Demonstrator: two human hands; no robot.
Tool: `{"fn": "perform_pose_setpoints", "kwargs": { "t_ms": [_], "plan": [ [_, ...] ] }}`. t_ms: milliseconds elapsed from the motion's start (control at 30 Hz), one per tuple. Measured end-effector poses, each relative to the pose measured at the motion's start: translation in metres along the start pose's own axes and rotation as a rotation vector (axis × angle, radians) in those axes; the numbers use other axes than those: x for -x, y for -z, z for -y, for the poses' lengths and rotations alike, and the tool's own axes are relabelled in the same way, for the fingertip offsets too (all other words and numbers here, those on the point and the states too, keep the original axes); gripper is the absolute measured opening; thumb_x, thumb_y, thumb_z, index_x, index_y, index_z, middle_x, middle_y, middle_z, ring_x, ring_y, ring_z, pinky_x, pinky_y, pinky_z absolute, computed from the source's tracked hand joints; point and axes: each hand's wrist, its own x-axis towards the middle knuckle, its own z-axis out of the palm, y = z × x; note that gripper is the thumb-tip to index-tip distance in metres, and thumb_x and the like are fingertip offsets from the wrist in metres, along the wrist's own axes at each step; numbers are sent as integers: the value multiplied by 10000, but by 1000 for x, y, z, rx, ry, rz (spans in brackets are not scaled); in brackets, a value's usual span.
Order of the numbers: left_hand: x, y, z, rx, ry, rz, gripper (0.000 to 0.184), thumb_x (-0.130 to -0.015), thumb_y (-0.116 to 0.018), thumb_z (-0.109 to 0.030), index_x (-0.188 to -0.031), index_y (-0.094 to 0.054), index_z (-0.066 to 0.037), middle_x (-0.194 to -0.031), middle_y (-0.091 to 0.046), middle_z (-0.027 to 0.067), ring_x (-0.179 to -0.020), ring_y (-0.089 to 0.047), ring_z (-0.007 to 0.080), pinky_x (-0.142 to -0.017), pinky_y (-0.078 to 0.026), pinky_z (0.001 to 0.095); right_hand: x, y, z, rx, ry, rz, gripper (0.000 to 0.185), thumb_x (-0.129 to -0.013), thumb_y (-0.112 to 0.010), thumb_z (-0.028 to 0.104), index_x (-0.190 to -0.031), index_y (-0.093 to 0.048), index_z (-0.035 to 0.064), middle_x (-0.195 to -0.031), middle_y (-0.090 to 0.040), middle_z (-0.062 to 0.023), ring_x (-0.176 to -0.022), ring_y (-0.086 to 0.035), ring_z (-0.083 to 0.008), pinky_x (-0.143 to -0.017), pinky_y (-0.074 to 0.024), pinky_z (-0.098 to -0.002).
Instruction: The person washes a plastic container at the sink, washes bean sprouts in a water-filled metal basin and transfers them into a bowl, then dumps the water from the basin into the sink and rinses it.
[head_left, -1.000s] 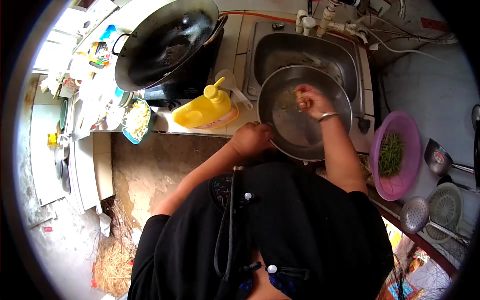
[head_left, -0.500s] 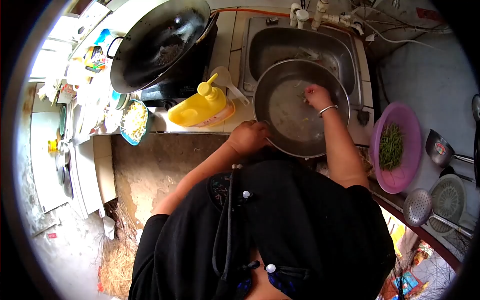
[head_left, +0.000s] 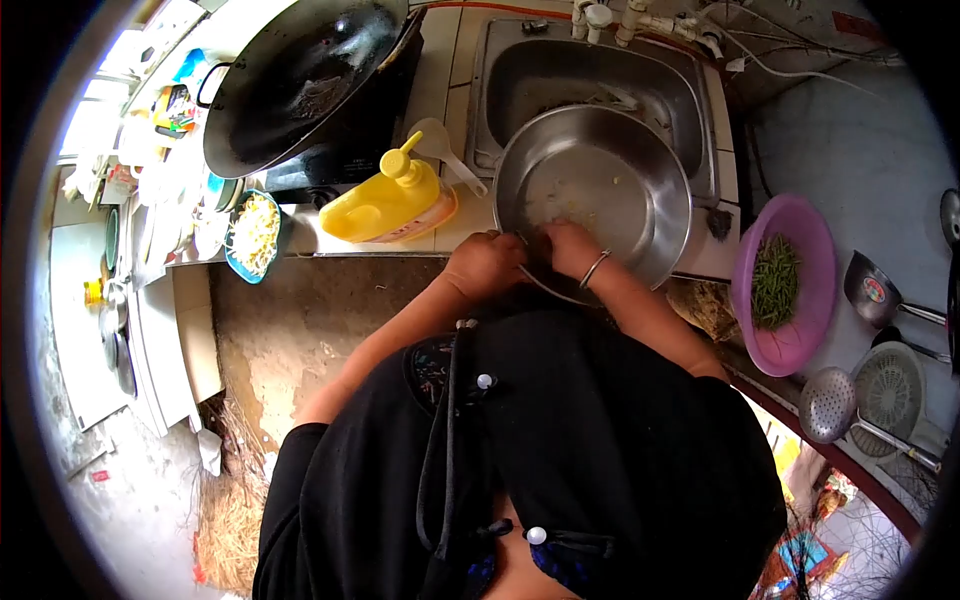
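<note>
A wide stainless steel basin (head_left: 655, 190) rests at the front of the sink, overlapping its near edge, with shallow cloudy water and small pale bits in the bottom. My left hand (head_left: 487, 264) is closed on the basin's near-left rim. Inside the basin, close to that same side, is my right hand (head_left: 572, 249), wearing a bracelet (head_left: 597, 268) at the wrist. Its fingers look curled and point down; whatever they hold, if anything, is hidden. A yellow pump bottle (head_left: 385, 208) lies tilted on the counter left of the basin, beside a white plastic scoop (head_left: 437, 142).
Behind the basin is a metal sink (head_left: 478, 120) with scraps in it. A large wok (head_left: 290, 90) sits on the stove at left, near a bowl of bean sprouts (head_left: 254, 235). At right are a pink basin (head_left: 823, 270) holding green beans (head_left: 775, 285) and hanging ladles (head_left: 872, 290).
My right hand has moved from the basin's far right part to its near-left side, beside my left hand. My left hand keeps its place on the rim. The view has shifted slightly.
</note>
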Motion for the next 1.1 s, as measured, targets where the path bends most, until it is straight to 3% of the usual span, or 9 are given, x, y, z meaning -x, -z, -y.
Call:
{"fn": "perform_pose_setpoints", "kwargs": {
  "t_ms": [67,200,267,300,367,467,633,800,1100],
  "plan": [
    [1,1,-1,4,9,-4,241,-783,-613,-348,-911,-672,-153,-1017,-623,42,-900,-605,276,-778,-491,367,2,14,19,-86,-146,225,324,-738,-547,68,-1055,-609,38,-969,-621,-208,-956,-582,-352,-823,-468,-411],
    [1,-1,-3,26,22,2,213,-783,-619,-305,-922,-668,-152,-1011,-621,45,-904,-602,280,-778,-491,368,3,5,-5,-185,-73,305,298,-749,-565,79,-1039,-606,23,-954,-640,-172,-875,-630,-294,-757,-495,-382],
    [2,1,-5,26,27,2,206,-786,-616,-285,-931,-664,-147,-1006,-618,51,-909,-600,279,-778,-492,369,8,25,-10,-698,-265,556,258,-752,-588,90,-998,-604,13,-909,-641,-135,-728,-643,-212,-652,-513,-332],
    [3,2,-5,24,37,1,201,-789,-613,-265,-940,-659,-142,-1001,-616,58,-915,-598,278,-778,-493,369,12,29,-21,-874,-345,496,214,-759,-604,107,-952,-588,15,-826,-612,-87,-633,-611,-147,-573,-504,-281],
    [4,5,-6,42,21,-4,202,-791,-607,-249,-950,-654,-133,-999,-612,64,-921,-596,279,-785,-492,372,14,51,-40,-952,-393,391,167,-766,-595,96,-912,-568,18,-755,-578,-71,-643,-607,-147,-558,-501,-269],
    [7,3,-4,65,1,-22,208,-794,-602,-224,-969,-645,-119,-1006,-604,78,-932,-591,282,-799,-492,377,20,72,-69,-890,-462,235,139,-775,-598,90,-888,-546,28,-711,-539,-42,-649,-595,-141,-556,-493,-286],
    [8,4,-5,98,15,-24,213,-798,-599,-205,-980,-639,-100,-1037,-590,96,-950,-583,286,-815,-491,378,24,67,-92,-50,-433,-83,128,-741,-575,110,-833,-600,24,-786,-613,-164,-722,-610,-329,-669,-481,-424],
    [9,1,1,121,-30,-35,228,-799,-595,-197,-991,-631,-80,-1045,-586,105,-972,-573,289,-839,-479,378,19,32,-79,24,-276,-186,129,-712,-567,137,-743,-632,31,-850,-620,-198,-831,-581,-388,-731,-473,-456],
    [6,4,-2,183,12,-11,217,-785,-600,-163,-988,-627,-94,-1040,-586,95,-985,-557,299,-859,-462,389,-8,3,5,-111,-189,-113,189,-730,-553,115,-863,-622,1,-883,-622,-227,-846,-593,-381,-777,-473,-438]
  ]
}}
